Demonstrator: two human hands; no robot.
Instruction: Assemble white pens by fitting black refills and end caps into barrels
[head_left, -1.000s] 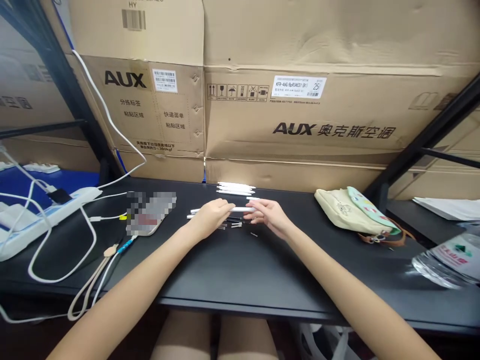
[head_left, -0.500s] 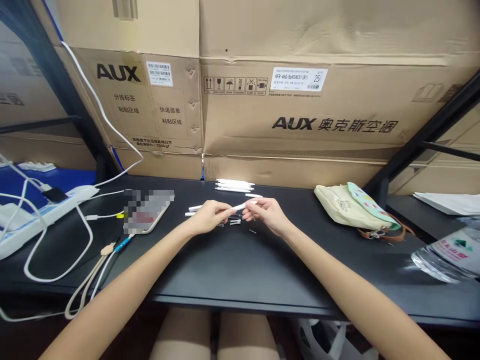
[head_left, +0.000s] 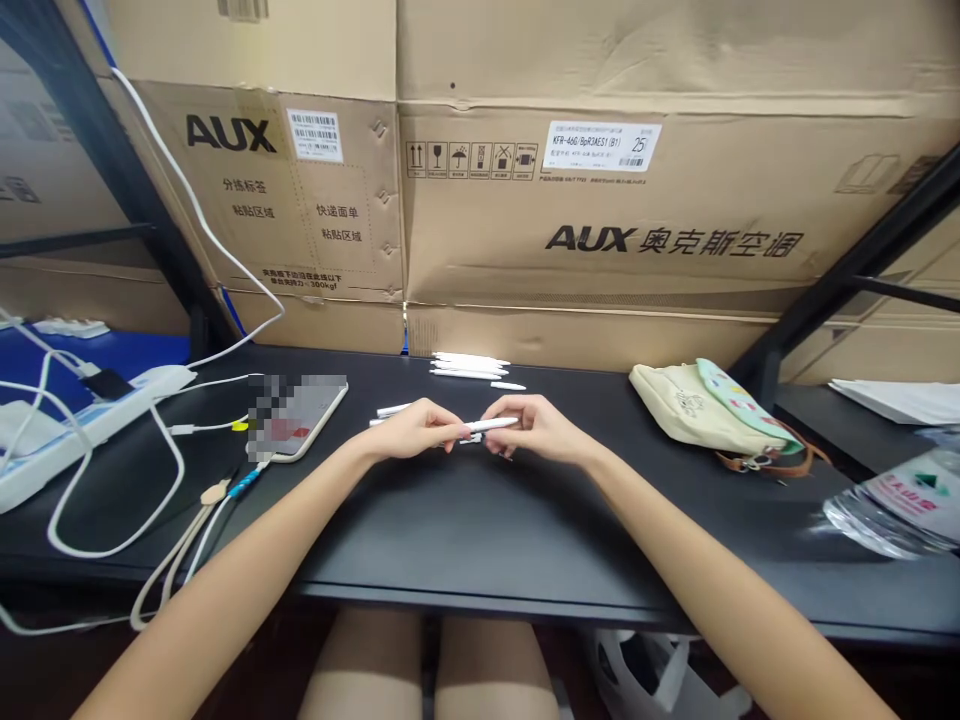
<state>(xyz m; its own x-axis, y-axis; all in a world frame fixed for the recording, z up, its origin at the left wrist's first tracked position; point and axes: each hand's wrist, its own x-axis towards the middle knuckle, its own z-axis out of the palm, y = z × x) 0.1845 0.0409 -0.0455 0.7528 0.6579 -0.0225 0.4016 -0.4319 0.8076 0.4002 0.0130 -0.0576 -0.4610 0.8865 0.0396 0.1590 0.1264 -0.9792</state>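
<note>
A white pen lies nearly level between my two hands, above the black table. My left hand pinches its left end between thumb and fingers. Around the right part my right hand is closed, thumb and fingertips on the barrel, with the pointed end showing past the thumb. Small pen parts lie just below, mostly hidden by the hands. White pen tubes stick out behind my left hand. Farther back rest several white pens in a row and a short white pen piece.
At left are a phone with cables and a white power strip. A cream pouch and a water bottle stand at right. Large cardboard boxes close off the back, between black metal posts.
My right hand's grip has shifted, and more of the pen's pointed end now shows to the right. The pen sits slightly lower in view and more level. The view has tilted a little.
</note>
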